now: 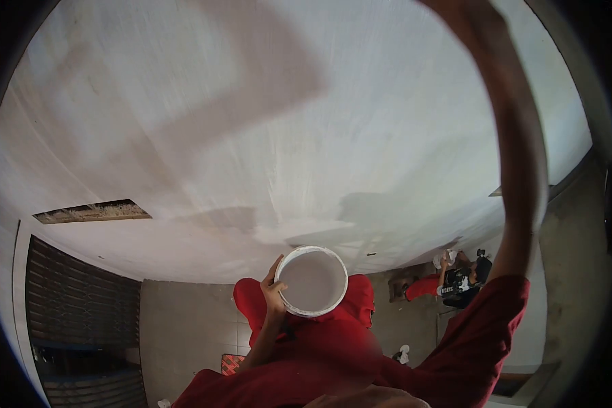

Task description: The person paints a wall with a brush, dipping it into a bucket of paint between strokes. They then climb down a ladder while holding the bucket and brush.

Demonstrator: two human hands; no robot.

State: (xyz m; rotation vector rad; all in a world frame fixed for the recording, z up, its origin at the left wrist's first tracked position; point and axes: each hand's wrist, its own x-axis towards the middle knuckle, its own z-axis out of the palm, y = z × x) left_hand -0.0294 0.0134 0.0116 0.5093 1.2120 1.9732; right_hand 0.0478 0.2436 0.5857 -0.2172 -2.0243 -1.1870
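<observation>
A white round bucket (313,281) is held close to my body, and pale liquid or paint shows inside it. My left hand (275,292) grips the left side of the bucket, with the thumb over the rim and the fingers around the outside. My right arm is raised high along the wall. Only the blurred base of my right hand (466,10) shows at the top edge; its fingers, and anything in them, are out of frame. The pale, streaky wall (272,136) fills the view ahead, with shadows of an arm and a head on it.
Another person (462,279) is low down at the right near the wall, a hand by a white object. A dark slatted shutter (81,299) stands at the left. Below are a tiled floor (183,319) and a red patterned item (232,364). A recessed opening (92,211) cuts the wall.
</observation>
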